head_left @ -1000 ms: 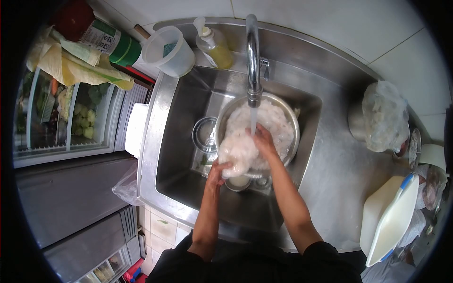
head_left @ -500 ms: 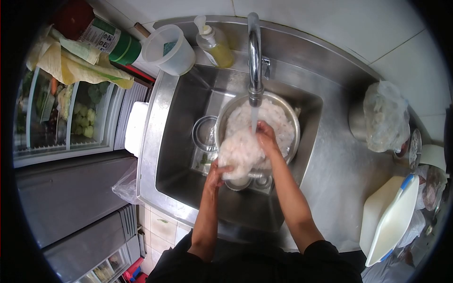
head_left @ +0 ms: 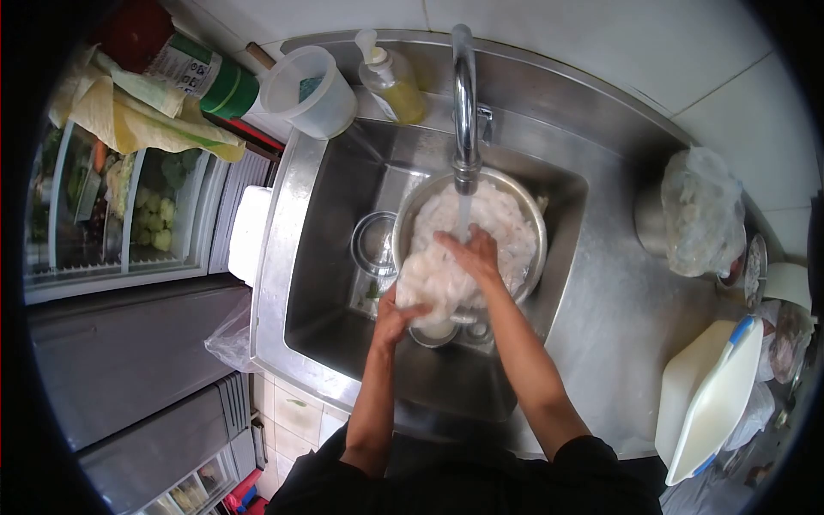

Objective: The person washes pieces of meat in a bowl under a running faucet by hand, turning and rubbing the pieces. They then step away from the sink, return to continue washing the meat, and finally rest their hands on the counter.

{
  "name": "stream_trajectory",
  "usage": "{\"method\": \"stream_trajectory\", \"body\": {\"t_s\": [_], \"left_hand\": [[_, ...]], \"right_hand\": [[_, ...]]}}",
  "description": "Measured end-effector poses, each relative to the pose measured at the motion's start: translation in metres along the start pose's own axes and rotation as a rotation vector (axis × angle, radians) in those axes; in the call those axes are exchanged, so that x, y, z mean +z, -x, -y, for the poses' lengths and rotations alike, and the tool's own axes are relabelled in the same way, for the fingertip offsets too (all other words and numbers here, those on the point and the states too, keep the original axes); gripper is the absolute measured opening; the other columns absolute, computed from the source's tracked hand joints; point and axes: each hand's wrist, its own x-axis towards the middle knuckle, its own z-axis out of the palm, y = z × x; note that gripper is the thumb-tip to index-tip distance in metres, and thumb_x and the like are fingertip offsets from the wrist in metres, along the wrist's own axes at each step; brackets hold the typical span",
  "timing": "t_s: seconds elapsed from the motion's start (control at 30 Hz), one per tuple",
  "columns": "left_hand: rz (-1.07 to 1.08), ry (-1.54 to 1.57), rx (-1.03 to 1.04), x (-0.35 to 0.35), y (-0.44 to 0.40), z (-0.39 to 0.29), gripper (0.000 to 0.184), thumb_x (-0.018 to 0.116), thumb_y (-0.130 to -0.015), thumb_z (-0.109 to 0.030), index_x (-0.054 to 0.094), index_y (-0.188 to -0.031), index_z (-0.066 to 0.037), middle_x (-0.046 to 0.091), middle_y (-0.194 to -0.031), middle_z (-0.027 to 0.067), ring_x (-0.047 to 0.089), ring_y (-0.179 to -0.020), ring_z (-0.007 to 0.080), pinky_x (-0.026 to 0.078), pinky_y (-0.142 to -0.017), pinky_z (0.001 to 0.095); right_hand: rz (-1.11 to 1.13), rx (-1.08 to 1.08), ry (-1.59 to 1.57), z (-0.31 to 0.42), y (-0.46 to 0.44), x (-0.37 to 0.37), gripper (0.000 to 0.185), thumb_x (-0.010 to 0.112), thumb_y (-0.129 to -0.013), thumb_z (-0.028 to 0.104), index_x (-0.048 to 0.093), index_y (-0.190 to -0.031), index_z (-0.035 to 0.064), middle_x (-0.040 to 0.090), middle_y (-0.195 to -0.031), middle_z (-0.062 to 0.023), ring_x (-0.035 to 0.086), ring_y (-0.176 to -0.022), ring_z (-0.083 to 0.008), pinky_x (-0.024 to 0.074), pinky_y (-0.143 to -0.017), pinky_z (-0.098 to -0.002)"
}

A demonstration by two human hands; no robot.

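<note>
A round metal bowl (head_left: 539, 245) stands in the sink under the tap, filled with a pale pinkish-white, wet mass (head_left: 433, 275) that looks like raw seafood or meat; its exact kind is unclear. Part of the mass bulges over the bowl's near left rim. My left hand (head_left: 394, 319) grips that bulge from below left, its thumb lying across it. My right hand (head_left: 472, 255) rests palm down on the mass with its fingers apart, just beneath the stream from the chrome tap (head_left: 464, 112).
The steel sink (head_left: 309, 300) holds a small round metal dish (head_left: 374, 244) left of the bowl. Behind stand a soap bottle (head_left: 395, 90) and a translucent tub (head_left: 313, 103). On the right are a plastic-covered pot (head_left: 702, 215) and a white plastic container (head_left: 717, 403).
My right hand has turned and spread its fingers leftward over the mass. My left hand keeps its grip, barely shifted.
</note>
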Motion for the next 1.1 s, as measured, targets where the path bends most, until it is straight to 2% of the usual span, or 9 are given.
{"method": "stream_trajectory", "body": {"t_s": [0.37, 0.4, 0.5, 0.67, 0.77, 0.83, 0.93, 1.03, 1.1], "left_hand": [[-0.209, -0.256, -0.042, 0.017, 0.009, 0.015, 0.050, 0.078, -0.065, 0.000, 0.064, -0.113, 0.006, 0.071, -0.102, 0.0129, 0.068, -0.090, 0.0207, 0.054, -0.082, 0.0331], [-0.200, -0.260, -0.071, 0.019, 0.006, 0.017, 0.051, 0.079, -0.066, -0.002, 0.064, -0.114, 0.007, 0.071, -0.102, 0.0134, 0.067, -0.090, 0.0206, 0.054, -0.082, 0.0327], [-0.209, -0.226, -0.101, 0.024, 0.006, 0.027, 0.050, 0.079, -0.066, -0.002, 0.064, -0.112, 0.007, 0.071, -0.102, 0.0139, 0.067, -0.090, 0.0211, 0.054, -0.082, 0.0318], [-0.133, -0.171, -0.092, 0.035, -0.023, 0.008, 0.045, 0.070, -0.071, -0.003, 0.065, -0.114, 0.005, 0.071, -0.103, 0.0139, 0.068, -0.091, 0.0217, 0.053, -0.083, 0.0332], [-0.153, -0.279, -0.063, 0.036, -0.038, 0.007, 0.044, 0.065, -0.072, -0.004, 0.064, -0.115, 0.005, 0.071, -0.103, 0.0148, 0.067, -0.092, 0.0223, 0.053, -0.083, 0.0328], [-0.133, -0.331, -0.044, 0.036, -0.046, 0.015, 0.046, 0.062, -0.073, -0.005, 0.063, -0.117, 0.006, 0.070, -0.103, 0.0163, 0.067, -0.093, 0.0236, 0.052, -0.084, 0.0331], [-0.075, -0.342, -0.039, 0.040, -0.053, 0.013, 0.047, 0.062, -0.073, -0.007, 0.062, -0.118, 0.007, 0.070, -0.104, 0.0177, 0.067, -0.094, 0.0248, 0.052, -0.084, 0.0335], [-0.014, -0.345, -0.028, 0.042, -0.070, 0.013, 0.048, 0.060, -0.071, -0.006, 0.060, -0.117, 0.009, 0.069, -0.101, 0.0178, 0.066, -0.091, 0.0251, 0.051, -0.081, 0.0332], [-0.027, -0.367, -0.025, 0.050, -0.074, 0.001, 0.045, 0.057, -0.068, -0.003, 0.060, -0.111, 0.011, 0.067, -0.093, 0.0155, 0.063, -0.081, 0.0237, 0.051, -0.074, 0.0324]], "right_hand": [[-0.024, -0.087, -0.078, 0.016, 0.012, 0.014, 0.047, 0.072, -0.068, 0.046, 0.072, -0.091, 0.0045, 0.071, -0.086, -0.0182, 0.069, -0.087, -0.0346, 0.0528, -0.080, -0.0430], [-0.201, -0.175, 0.018, 0.014, 0.011, 0.024, 0.041, 0.073, -0.068, 0.043, 0.072, -0.087, 0.0066, 0.071, -0.082, -0.0170, 0.069, -0.084, -0.0355, 0.0534, -0.077, -0.0431], [-0.068, -0.069, 0.073, -0.003, -0.009, 0.026, 0.037, 0.073, -0.071, 0.041, 0.070, -0.082, 0.0057, 0.070, -0.081, -0.0171, 0.068, -0.085, -0.0372, 0.0529, -0.078, -0.0429], [-0.298, -0.103, 0.010, -0.023, 0.001, 0.019, 0.052, 0.074, -0.078, 0.043, 0.062, -0.117, 0.0101, 0.068, -0.106, -0.0186, 0.066, -0.099, -0.0339, 0.0497, -0.085, -0.0398], [-0.349, 0.088, -0.186, -0.012, 0.023, 0.019, 0.060, 0.081, -0.072, 0.046, 0.064, -0.114, 0.0062, 0.069, -0.104, -0.0164, 0.066, -0.099, -0.0298, 0.0495, -0.088, -0.0371], [-0.231, 0.131, -0.548, -0.027, 0.015, 0.011, 0.084, 0.089, -0.061, 0.044, 0.057, -0.122, -0.0027, 0.066, -0.112, -0.0142, 0.063, -0.102, -0.0278, 0.0486, -0.091, -0.0363], [0.026, 0.252, -0.759, -0.084, -0.018, 0.001, 0.100, 0.091, -0.058, 0.035, 0.045, -0.136, -0.0068, 0.061, -0.123, -0.0153, 0.060, -0.107, -0.0307, 0.0468, -0.095, -0.0370], [0.206, 0.322, -0.900, -0.090, -0.026, -0.021, 0.085, 0.087, -0.064, 0.029, 0.050, -0.133, -0.0040, 0.061, -0.123, -0.0141, 0.059, -0.111, -0.0299, 0.0463, -0.097, -0.0382], [0.304, 0.355, -1.025, -0.078, -0.015, -0.038, 0.062, 0.081, -0.072, 0.021, 0.058, -0.124, -0.0024, 0.063, -0.120, -0.0130, 0.059, -0.113, -0.0292, 0.0469, -0.096, -0.0416]]}}
